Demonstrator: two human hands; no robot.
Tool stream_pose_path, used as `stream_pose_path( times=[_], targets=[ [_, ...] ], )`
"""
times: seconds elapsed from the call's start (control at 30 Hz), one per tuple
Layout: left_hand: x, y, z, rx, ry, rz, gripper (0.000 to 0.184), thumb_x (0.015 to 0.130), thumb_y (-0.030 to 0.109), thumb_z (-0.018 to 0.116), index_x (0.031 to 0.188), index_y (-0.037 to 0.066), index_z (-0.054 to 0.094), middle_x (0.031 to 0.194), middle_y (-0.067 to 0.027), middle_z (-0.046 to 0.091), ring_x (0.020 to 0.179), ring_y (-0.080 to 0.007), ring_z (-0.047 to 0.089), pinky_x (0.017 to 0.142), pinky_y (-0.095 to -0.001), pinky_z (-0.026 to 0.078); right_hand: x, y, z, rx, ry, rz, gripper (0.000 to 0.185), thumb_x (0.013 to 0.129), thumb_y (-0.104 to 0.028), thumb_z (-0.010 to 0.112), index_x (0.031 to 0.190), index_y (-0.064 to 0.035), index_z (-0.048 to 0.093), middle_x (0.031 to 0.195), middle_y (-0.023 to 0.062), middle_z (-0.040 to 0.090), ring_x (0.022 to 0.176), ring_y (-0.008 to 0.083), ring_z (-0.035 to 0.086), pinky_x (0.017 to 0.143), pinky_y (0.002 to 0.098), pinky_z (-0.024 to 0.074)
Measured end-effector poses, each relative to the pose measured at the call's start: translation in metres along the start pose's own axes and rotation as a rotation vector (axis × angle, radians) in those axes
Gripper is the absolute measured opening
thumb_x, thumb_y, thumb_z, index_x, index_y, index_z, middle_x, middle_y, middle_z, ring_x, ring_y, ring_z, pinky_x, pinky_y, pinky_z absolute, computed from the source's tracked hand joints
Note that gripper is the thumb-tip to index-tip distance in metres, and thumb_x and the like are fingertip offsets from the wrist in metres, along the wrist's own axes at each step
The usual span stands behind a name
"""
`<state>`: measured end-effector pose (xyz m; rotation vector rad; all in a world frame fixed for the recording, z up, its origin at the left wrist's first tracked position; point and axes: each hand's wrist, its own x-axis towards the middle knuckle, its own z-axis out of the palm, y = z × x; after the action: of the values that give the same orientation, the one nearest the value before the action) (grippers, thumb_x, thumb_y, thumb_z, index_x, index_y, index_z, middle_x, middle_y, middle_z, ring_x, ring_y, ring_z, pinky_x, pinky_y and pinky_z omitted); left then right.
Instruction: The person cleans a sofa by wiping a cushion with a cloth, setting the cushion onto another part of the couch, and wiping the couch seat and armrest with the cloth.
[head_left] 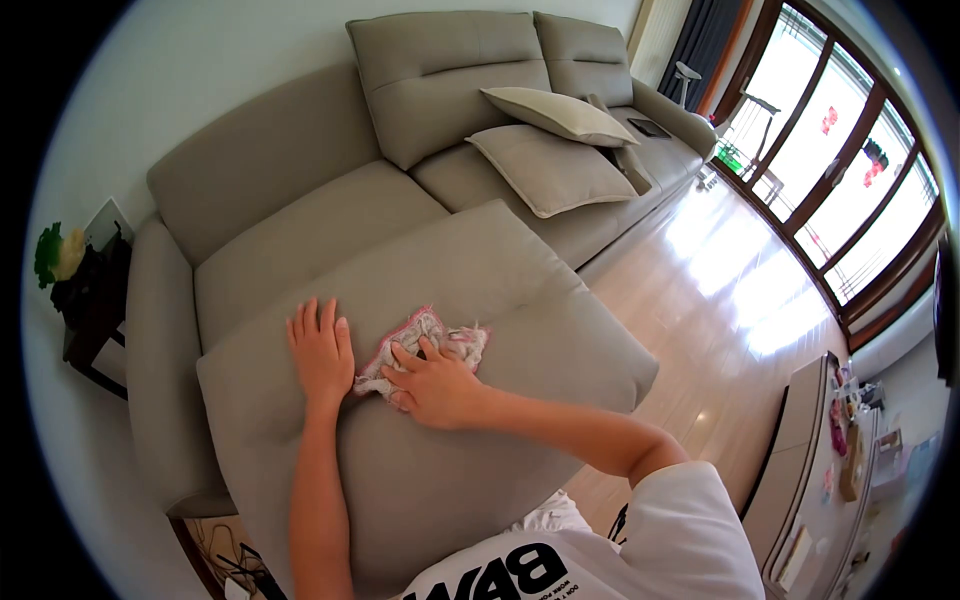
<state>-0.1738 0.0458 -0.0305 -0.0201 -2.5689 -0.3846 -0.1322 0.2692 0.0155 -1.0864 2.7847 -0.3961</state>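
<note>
A large grey cushion [420,490] lies in front of me, tilted against the grey sofa [300,235]. My left hand [322,352] rests flat on it with the fingers spread, holding nothing. Just to the right, my right hand [436,384] presses a crumpled white and pink cloth [462,343] against the cushion's surface. Its fingers are spread over the cloth, and part of the cloth sticks out beyond them on both sides.
Two loose pillows [560,175] lie on the sofa's far seats, near a dark flat object [649,127]. A dark side table [98,330] with an ornament stands left. Low cabinet [800,430] at right, glass doors [800,120] beyond the wooden floor [720,290].
</note>
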Motion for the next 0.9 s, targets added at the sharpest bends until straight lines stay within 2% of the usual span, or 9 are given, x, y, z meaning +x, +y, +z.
stream_pose_path(
  times=[0.17,0.23,0.37,0.47,0.57,0.63,0.77,0.87,0.9],
  targets=[
    [-0.004,0.0,-0.003,0.017,-0.042,-0.006,0.045,0.109,0.032,0.039,0.142,0.007,0.058,0.152,-0.02,0.05,0.145,-0.0394,0.039,0.125,-0.0534,0.021,-0.014,0.037,-0.007,-0.104,0.091,0.455,0.094,0.092,-0.075,0.049,0.162,-0.0155,0.03,0.168,0.0209,0.022,0.147,0.0597,0.022,0.112,0.0791,0.0186],
    [-0.003,0.0,-0.002,0.028,-0.05,-0.01,0.045,0.109,0.032,0.038,0.142,0.007,0.058,0.152,-0.0197,0.05,0.145,-0.0391,0.039,0.124,-0.0533,0.021,-0.012,0.088,-0.012,-0.111,0.067,0.653,0.106,0.087,-0.084,0.045,0.166,-0.0172,0.019,0.171,0.0199,0.014,0.149,0.0621,0.013,0.113,0.0795,0.0147],
    [0.001,0.006,-0.004,0.07,-0.071,-0.005,0.045,0.109,0.033,0.038,0.141,0.008,0.059,0.151,-0.0194,0.05,0.145,-0.0389,0.04,0.124,-0.0529,0.022,-0.019,0.189,-0.016,-0.034,0.104,0.84,0.116,0.082,-0.089,0.047,0.167,-0.0159,0.015,0.173,0.0178,0.008,0.15,0.0628,0.011,0.111,0.0811,0.0168],
    [0.001,0.007,-0.006,0.093,-0.076,-0.012,0.045,0.109,0.033,0.039,0.14,0.009,0.059,0.151,-0.0191,0.051,0.145,-0.0386,0.04,0.124,-0.0527,0.023,-0.03,0.234,-0.035,0.146,0.091,0.917,0.115,0.083,-0.085,0.054,0.166,-0.0147,0.017,0.17,0.0217,0.019,0.153,0.0523,0.019,0.118,0.0682,0.0226],
    [0.001,0.005,-0.006,0.081,-0.067,-0.012,0.044,0.108,0.033,0.04,0.14,0.009,0.059,0.15,-0.0186,0.051,0.144,-0.0382,0.04,0.124,-0.0526,0.023,-0.05,0.347,0.013,0.547,0.15,0.72,0.112,0.086,-0.073,0.064,0.165,-0.0072,0.02,0.159,0.0238,0.04,0.146,0.0367,0.041,0.117,0.0465,0.0368],
    [0.001,0.004,-0.006,0.052,-0.056,-0.01,0.043,0.108,0.033,0.041,0.14,0.01,0.06,0.15,-0.0184,0.052,0.144,-0.0381,0.041,0.124,-0.0525,0.023,-0.091,0.296,-0.029,0.92,0.168,0.757,0.099,0.087,-0.061,0.071,0.155,0.0028,0.039,0.138,0.0204,0.062,0.125,0.025,0.061,0.105,0.0329,0.0463],
    [0.001,0.004,-0.006,0.017,-0.038,-0.017,0.042,0.107,0.032,0.043,0.139,0.01,0.06,0.15,-0.018,0.052,0.144,-0.0377,0.041,0.125,-0.0523,0.023,-0.161,0.305,-0.015,0.917,0.166,0.999,0.072,0.093,-0.058,0.065,0.127,0.0052,0.067,0.116,0.0153,0.072,0.105,0.0244,0.069,0.097,0.0366,0.0499],
    [-0.001,0.005,-0.007,0.009,-0.039,-0.016,0.042,0.107,0.032,0.045,0.139,0.01,0.06,0.15,-0.0177,0.052,0.144,-0.0371,0.041,0.125,-0.0524,0.023,-0.201,0.301,0.004,0.857,0.276,0.976,0.072,0.096,-0.058,0.06,0.125,0.0073,0.067,0.116,0.0165,0.072,0.106,0.025,0.068,0.096,0.0373,0.0499],
    [-0.002,0.003,-0.007,0.005,-0.043,-0.014,0.042,0.107,0.032,0.046,0.139,0.009,0.06,0.15,-0.0176,0.052,0.144,-0.0369,0.041,0.125,-0.0525,0.023,-0.21,0.296,0.005,0.775,0.288,0.971,0.07,0.096,-0.057,0.058,0.123,0.0065,0.068,0.113,0.0213,0.072,0.105,0.0274,0.069,0.095,0.0384,0.0498]
  ],
)
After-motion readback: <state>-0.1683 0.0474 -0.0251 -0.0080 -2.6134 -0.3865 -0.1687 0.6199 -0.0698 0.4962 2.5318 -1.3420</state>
